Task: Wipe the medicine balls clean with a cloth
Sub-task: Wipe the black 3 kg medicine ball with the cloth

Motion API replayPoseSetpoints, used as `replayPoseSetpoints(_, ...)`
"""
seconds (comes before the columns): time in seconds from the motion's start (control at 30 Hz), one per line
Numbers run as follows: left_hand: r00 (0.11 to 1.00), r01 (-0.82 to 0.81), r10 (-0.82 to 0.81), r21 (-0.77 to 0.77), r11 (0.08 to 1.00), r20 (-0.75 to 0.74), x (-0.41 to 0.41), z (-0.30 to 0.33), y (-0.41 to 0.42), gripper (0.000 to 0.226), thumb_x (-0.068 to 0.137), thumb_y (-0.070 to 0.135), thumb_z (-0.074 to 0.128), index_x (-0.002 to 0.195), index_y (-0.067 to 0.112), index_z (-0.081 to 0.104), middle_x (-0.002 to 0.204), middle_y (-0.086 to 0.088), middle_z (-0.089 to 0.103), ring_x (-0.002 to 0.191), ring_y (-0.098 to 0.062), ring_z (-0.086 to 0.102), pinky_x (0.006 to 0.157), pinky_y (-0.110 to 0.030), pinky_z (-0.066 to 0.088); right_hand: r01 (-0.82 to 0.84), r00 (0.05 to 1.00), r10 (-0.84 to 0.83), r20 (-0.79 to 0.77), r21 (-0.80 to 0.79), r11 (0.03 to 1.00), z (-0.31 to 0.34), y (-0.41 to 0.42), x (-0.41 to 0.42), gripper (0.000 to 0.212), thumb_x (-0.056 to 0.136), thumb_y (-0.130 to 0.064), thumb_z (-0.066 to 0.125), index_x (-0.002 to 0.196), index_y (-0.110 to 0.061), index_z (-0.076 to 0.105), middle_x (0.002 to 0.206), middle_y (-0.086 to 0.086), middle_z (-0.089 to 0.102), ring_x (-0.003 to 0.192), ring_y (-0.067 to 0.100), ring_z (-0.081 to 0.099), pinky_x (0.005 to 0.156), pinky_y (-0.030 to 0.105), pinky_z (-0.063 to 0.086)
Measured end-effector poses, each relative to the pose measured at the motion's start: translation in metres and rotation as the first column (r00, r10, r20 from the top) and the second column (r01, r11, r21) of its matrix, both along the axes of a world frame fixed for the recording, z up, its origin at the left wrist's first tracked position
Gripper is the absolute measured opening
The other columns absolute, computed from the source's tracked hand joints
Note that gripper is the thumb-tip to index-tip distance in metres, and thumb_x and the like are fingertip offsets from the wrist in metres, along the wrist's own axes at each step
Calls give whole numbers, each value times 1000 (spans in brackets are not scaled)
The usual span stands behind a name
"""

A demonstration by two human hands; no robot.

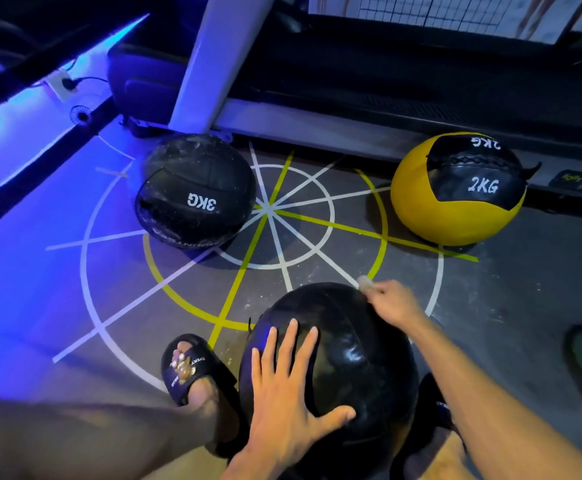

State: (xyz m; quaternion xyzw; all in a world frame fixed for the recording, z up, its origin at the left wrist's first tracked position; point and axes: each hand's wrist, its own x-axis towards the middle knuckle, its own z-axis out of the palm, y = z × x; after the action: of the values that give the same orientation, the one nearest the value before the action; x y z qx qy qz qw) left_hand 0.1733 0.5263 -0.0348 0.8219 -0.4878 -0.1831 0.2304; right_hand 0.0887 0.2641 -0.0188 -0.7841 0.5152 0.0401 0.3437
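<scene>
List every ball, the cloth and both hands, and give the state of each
near black ball: on floor, being wiped
3KG ball: on floor, dusty, untouched
2KG ball: on floor, untouched
cloth: bunched, against near ball
left hand: flat, steadying near ball
right hand: pinching cloth

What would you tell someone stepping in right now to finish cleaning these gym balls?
Left hand: flat, fingers spread, pressing on top of the near black ball to steady it.
Right hand: fingers pinch a small pale cloth at the ball's far upper edge.
The near black ball sits on the floor between the person's feet and looks glossy.
The black 3KG ball lies far left by the machine frame, with whitish dust on top, not yet wiped.
The yellow and black 2KG ball lies far right; I cannot tell whether it is clean.
Left to do: finish the near ball, then the other two.
</scene>
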Motion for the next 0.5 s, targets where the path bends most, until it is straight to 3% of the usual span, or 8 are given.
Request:
replayPoseSetpoints(0.03, 1000, -6, 6, -4, 1000, -4, 2, -1, 1, 117, 66, 99, 49, 157, 53, -8, 164, 23, -28, 152, -14, -33, 122, -45, -22, 62, 997, -62, 44, -1, 998, 1, 4, -7, 42, 103, -39, 53, 67, -22, 65, 76, 2, 66, 95, 36, 65, 70, 35, 41)
replayPoseSetpoints(0.07, 1000, -15, 15, -7, 1000, 2, 4, -1, 1, 118, 66, 99, 49, 157, 53, -9, 164, 23, -28, 152, -14, -32, 122, -45, -21, 75, 990, -74, 122, -6, 997, 5, 14, -11, 33, 102, -30, 56, 73, -22, 70, 77, -1, 69, 96, 31, 67, 70, 33, 42)
replayPoseSetpoints(0.13, 1000, -25, 25, 1, 1000, 12, 6, -2, -3, 117, 66, 99, 49, 156, 55, -9, 164, 24, -27, 152, -13, -32, 122, -45, -20, 9, 945, 26, 327, -107, 994, 18, 49, -10, 24, 99, -14, 59, 101, -26, 79, 107, -18, 73, 111, 4, 64, 92, 22, 45)
replayPoseSetpoints(0.2, 1000, -18, 18, 7, 1000, 3, 9, -2, -7, 115, 66, 99, 48, 156, 55, -8, 164, 24, -26, 152, -12, -32, 123, -46, -19, -133, 849, 232, 475, -233, 963, 25, 81, -12, 31, 97, -7, 60, 110, -28, 78, 124, -25, 67, 123, -10, 54, 106, 10, 34)
replayPoseSetpoints(0.3, 1000, -8, 9, 29, 1000, -17, 17, 0, -5, 114, 66, 99, 48, 155, 56, -10, 162, 27, -27, 150, -9, -33, 124, -46, -18, -321, 784, 439, 439, -320, 892, 14, 89, -29, 37, 98, -12, 59, 128, -32, 70, 140, -25, 56, 137, -7, 42, 116, 13, 25)
replayPoseSetpoints(0.37, 999, -3, 4, 29, 1000, -41, 20, 3, -4, 114, 67, 98, 49, 154, 58, -11, 162, 29, -28, 149, -8, -34, 124, -46, -18, -282, 812, 399, 426, -313, 907, 7, 70, -46, 39, 100, -12, 58, 131, -34, 66, 139, -28, 56, 136, -3, 46, 112, 15, 33)
replayPoseSetpoints(0.43, 1000, -2, 3, 29, 1000, -26, 20, 5, -7, 114, 67, 99, 48, 153, 58, -13, 161, 28, -29, 149, -7, -36, 123, -46, -19, -168, 884, 270, 382, -281, 945, 11, 55, -52, 32, 101, -17, 58, 129, -29, 68, 135, -19, 62, 128, 8, 57, 103, 16, 40)
replayPoseSetpoints(0.5, 1000, 0, 1, 42, 999, -14, 19, 6, -9, 114, 67, 99, 47, 153, 58, -15, 161, 27, -31, 148, -8, -37, 122, -45, -21, -201, 902, 293, 317, -292, 935, 19, 61, -47, 31, 100, -27, 56, 128, -29, 69, 137, -14, 62, 130, 11, 56, 106, 19, 39)
